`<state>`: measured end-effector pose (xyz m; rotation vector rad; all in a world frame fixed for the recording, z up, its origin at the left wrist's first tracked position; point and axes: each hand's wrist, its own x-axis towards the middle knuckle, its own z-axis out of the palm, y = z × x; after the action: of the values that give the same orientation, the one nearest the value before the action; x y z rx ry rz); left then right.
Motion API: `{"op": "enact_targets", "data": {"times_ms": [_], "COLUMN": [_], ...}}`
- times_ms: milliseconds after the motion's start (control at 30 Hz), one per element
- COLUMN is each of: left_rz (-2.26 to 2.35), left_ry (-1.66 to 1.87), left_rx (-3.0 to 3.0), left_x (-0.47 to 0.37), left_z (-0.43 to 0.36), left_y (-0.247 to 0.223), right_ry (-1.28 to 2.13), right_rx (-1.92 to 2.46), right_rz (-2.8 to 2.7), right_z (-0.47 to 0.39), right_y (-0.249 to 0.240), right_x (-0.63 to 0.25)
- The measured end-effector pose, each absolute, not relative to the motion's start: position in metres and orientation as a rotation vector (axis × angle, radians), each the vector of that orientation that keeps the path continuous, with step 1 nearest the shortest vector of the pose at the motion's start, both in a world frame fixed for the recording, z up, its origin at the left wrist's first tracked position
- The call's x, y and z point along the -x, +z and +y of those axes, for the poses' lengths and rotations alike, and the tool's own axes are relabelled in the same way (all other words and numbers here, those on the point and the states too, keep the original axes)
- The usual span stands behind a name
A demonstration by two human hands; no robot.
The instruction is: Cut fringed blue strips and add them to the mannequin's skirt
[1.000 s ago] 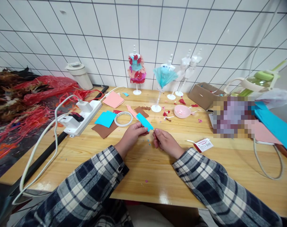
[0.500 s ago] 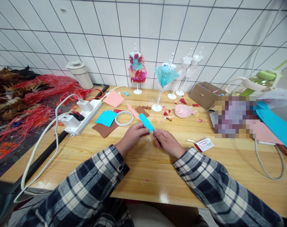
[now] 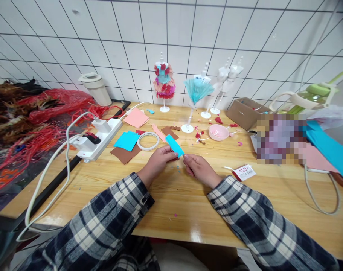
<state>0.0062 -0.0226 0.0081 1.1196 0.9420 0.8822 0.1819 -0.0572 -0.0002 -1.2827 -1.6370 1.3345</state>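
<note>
Above the middle of the table, a narrow strip of blue paper (image 3: 173, 144) slants between my two hands. My left hand (image 3: 160, 160) pinches its lower left side, with the thumb on top. At the strip's lower right end, my right hand (image 3: 198, 168) is closed on the corner, its fingertips partly hidden. To the left lie a roll of tape (image 3: 148, 147), blue paper squares (image 3: 127, 140) and brown paper (image 3: 127, 155). Behind the strip are a pink paper piece (image 3: 158, 132) and brown scraps (image 3: 170, 131).
Small white mannequins (image 3: 223, 73) stand by the tiled wall, one in a ruffled paper dress (image 3: 163, 82), another in a teal fan-shaped skirt (image 3: 198, 91). A pink bowl (image 3: 218, 133), cardboard box (image 3: 244, 113) and label card (image 3: 244, 172) sit right. A power strip (image 3: 103, 141) lies left.
Almost nothing differs. Both hands stay closed on the blue paper strip, which has shifted only very slightly.
</note>
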Motion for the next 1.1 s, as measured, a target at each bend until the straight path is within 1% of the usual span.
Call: {"op": "enact_targets", "data": {"times_ms": [333, 1100], "left_rz": [0.963, 0.955], "left_ry": [0.926, 0.885], "left_rx": [-1.136, -1.154], "left_x": [-0.0091, -0.0094], "left_z": [-0.0253, -0.0262], "left_y": [0.0131, 0.0126], "right_ry": [1.452, 1.448], "right_rx": [1.302, 1.237], "right_rz": [-1.496, -1.463], "right_z": [-0.0583, -0.0572], "right_y": [-0.0057, -0.0078], "right_x": [-0.1781, -0.178]}}
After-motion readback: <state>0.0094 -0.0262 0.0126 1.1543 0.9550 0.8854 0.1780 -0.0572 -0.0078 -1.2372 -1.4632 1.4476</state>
